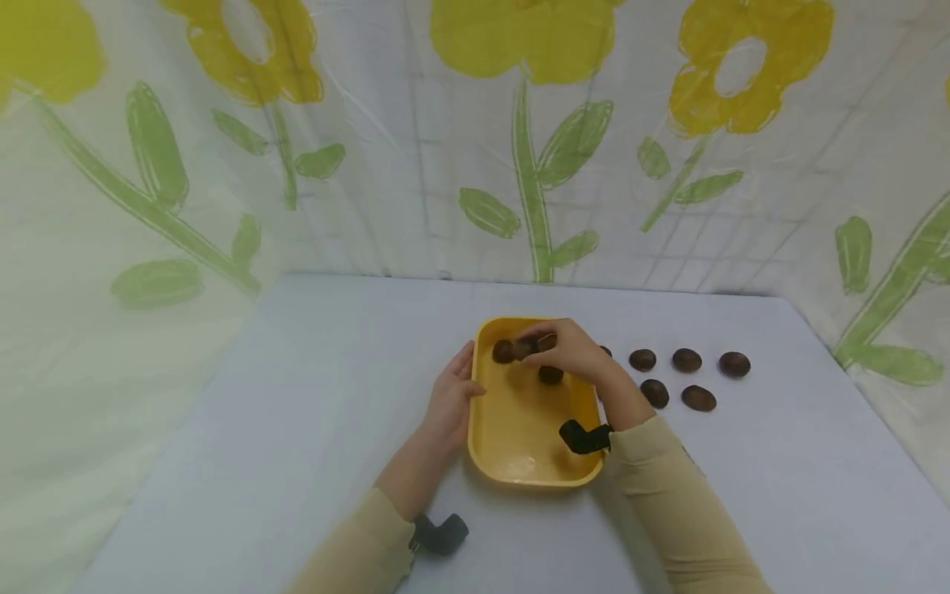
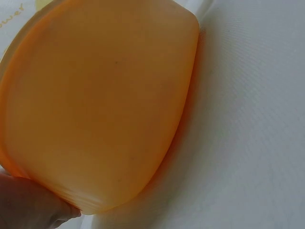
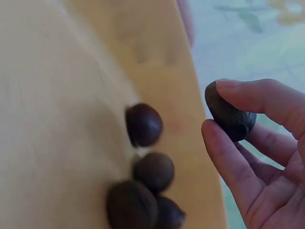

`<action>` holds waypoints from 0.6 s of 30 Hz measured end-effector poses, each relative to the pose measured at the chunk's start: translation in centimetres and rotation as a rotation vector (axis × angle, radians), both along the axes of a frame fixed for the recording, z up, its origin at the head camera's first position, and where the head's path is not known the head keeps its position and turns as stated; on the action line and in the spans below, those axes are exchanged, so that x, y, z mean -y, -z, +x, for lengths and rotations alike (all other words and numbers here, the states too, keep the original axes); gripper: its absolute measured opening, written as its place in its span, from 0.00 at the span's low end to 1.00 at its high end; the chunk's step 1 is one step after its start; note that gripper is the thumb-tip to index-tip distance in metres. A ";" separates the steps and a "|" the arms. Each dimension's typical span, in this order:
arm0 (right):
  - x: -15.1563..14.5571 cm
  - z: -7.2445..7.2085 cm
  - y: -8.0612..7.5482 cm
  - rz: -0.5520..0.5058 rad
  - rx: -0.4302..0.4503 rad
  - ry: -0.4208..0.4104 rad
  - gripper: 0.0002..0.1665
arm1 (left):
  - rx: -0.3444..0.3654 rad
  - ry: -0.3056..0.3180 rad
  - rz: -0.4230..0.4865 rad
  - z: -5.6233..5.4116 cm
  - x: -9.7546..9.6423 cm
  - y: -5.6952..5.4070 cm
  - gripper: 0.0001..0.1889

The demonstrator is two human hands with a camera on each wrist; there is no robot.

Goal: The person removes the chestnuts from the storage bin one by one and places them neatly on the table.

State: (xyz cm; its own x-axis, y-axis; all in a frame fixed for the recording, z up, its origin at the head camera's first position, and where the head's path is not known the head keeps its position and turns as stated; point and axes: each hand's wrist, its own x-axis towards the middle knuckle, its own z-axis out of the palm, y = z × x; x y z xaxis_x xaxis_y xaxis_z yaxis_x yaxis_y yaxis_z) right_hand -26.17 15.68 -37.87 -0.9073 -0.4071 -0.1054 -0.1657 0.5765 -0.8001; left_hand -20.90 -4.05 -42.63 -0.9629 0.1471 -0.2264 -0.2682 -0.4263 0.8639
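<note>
A yellow plastic tray (image 1: 515, 437) with raised walls lies on the table in the head view. My left hand (image 1: 447, 406) grips its left wall, the thumb over the rim and the fingers outside. Over the tray's far part, my right hand (image 1: 573, 353) pinches a brown chestnut (image 3: 228, 113) between thumb and index finger. Below and beside those fingers, several other chestnuts (image 3: 145, 125) sit together inside the tray, partly covered by the hand in the head view. The left wrist view shows the tray's orange-looking outer side (image 2: 100, 105) and part of the left hand (image 2: 35, 202).
More loose chestnuts (image 1: 686, 360) lie on the white tabletop (image 1: 334, 371) to the right of the tray, one partly hidden by the right wrist. A curtain (image 1: 386, 165) with yellow flowers hangs behind the table. Each wrist bears a black camera mount (image 1: 443, 535).
</note>
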 end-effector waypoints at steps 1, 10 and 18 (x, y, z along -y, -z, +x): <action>-0.5 0.1 0.0 -0.005 0.001 0.004 0.24 | 0.000 0.000 -0.006 0.0 0.0 0.0 0.44; -5.0 1.0 -1.7 -0.039 0.082 0.097 0.31 | 0.005 -0.001 0.006 0.1 0.0 -0.1 0.44; -8.2 1.8 -1.5 -0.037 0.081 0.166 0.33 | 0.024 -0.013 -0.007 0.0 -0.1 -0.1 0.44</action>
State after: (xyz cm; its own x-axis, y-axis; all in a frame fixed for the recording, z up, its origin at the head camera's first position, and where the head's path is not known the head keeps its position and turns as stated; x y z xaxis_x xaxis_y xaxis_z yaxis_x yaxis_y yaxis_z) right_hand -24.37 23.87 -36.38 -0.9514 -0.2577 -0.1688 -0.0047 0.5602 -0.8283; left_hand -20.88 -4.00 -42.54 -0.9591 0.1332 -0.2499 -0.2831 -0.4241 0.8602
